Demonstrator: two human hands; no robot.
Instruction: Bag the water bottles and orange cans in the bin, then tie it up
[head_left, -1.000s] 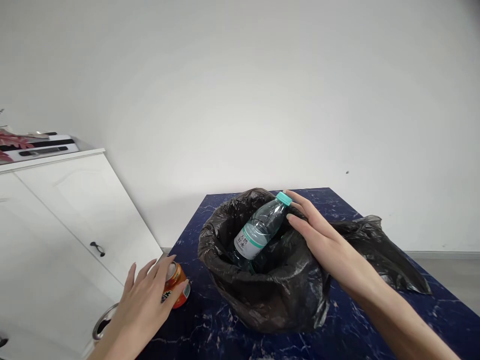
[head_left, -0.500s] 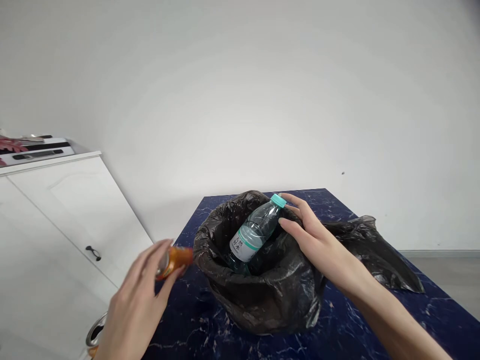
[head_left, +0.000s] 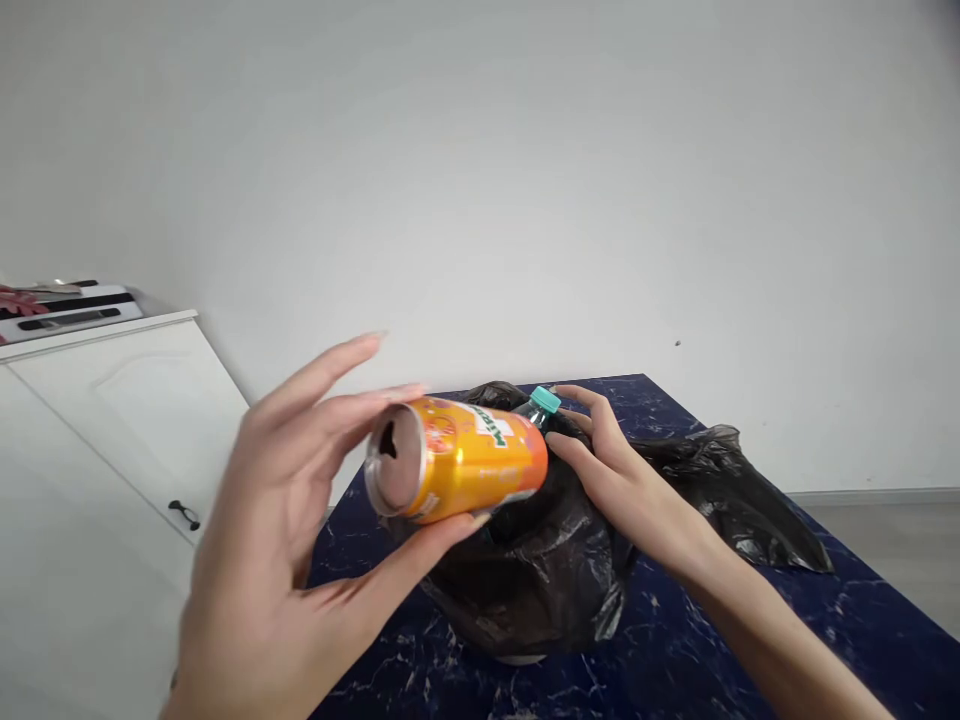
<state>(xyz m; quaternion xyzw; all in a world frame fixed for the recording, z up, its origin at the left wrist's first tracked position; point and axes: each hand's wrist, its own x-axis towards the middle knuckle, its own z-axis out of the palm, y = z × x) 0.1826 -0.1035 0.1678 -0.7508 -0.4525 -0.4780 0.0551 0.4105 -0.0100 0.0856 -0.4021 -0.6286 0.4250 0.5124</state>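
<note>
In my left hand is an orange soda can, tilted on its side, its opened top facing me. The thumb is under the can and fingers are over it; one finger is lifted off. A clear plastic bottle with a turquoise cap leans in a bin lined with a black plastic bag. The can hides most of the bottle and the bin's opening. My right hand has its thumb and fingers about the bottle's neck and cap, at the right of the bin.
The bin stands on a dark blue marble-patterned table. A loose part of black bag spreads over the table's right side. On the left is a white cabinet with items on top. A pale wall rises behind.
My left hand has brought the orange can up and to the right, from beside the bin to in front of its opening. My right hand and the bottle have stayed nearly in place.
</note>
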